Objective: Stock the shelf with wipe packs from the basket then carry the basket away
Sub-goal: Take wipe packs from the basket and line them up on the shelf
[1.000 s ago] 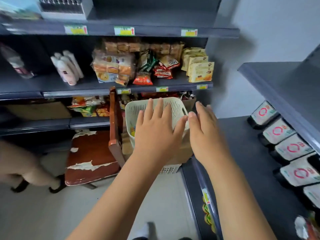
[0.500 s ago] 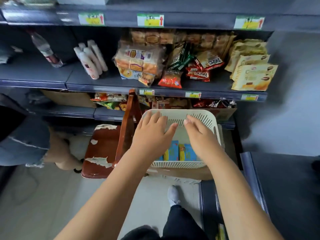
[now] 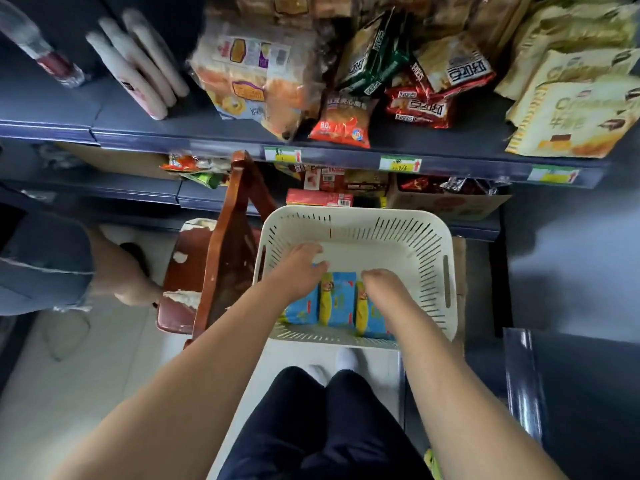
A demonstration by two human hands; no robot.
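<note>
Judging by the wipe packs [image 3: 337, 299] lying in the basket [image 3: 356, 214], stocking remains to do, carrying away too; the left hand [image 3: 301, 271] and right hand [image 3: 379, 284] touch them, fingers bent downward, grip unclear.

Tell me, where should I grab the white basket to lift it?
Probably by the slot handles in the left and right walls of the basket, coming from both sides. It sits upright with wipe packs inside, so an even grip keeps it level.

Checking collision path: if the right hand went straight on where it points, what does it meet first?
Probably the rightmost wipe pack in the basket; the right hand points down at it, contact unclear.
</note>
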